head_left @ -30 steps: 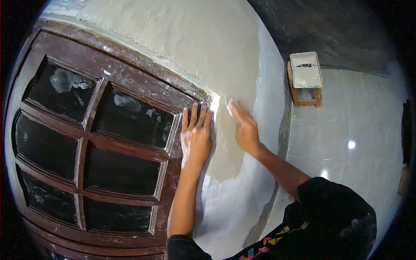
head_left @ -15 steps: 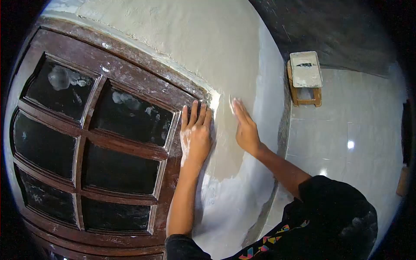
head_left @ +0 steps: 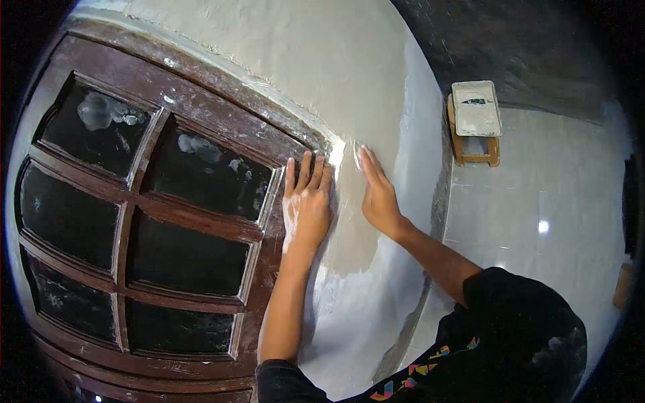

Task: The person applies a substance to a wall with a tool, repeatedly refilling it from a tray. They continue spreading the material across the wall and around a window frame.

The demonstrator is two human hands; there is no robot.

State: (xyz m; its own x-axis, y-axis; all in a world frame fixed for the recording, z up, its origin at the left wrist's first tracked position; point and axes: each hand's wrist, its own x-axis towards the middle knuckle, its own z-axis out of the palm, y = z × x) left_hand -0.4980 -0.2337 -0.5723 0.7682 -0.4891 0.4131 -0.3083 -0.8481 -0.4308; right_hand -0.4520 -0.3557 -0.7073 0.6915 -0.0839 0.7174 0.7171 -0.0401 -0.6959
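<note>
My left hand [head_left: 308, 205] lies flat on the dark wooden frame [head_left: 274, 255] beside the wall edge, fingers stretched out and holding nothing. White powder marks the back of it. My right hand [head_left: 379, 198] presses a thin, pale-edged putty scraper [head_left: 357, 154] to the wall; most of the tool is hidden behind the fingers. Beige filler [head_left: 316, 60] coats the wall around the corner of the frame. Lower down, the wall [head_left: 336, 322] is bluish white.
Dark glass panes [head_left: 188, 258] with white smears fill the frame on the left. On the right, a tray [head_left: 476, 124] of pale filler rests on a small wooden stool [head_left: 478, 153], with a dark tool lying in it. Glossy tiles [head_left: 504, 215] cover the floor.
My right hand has shifted slightly left and up along the wall with the scraper. My left hand stays on the frame, while the view has moved a little.
</note>
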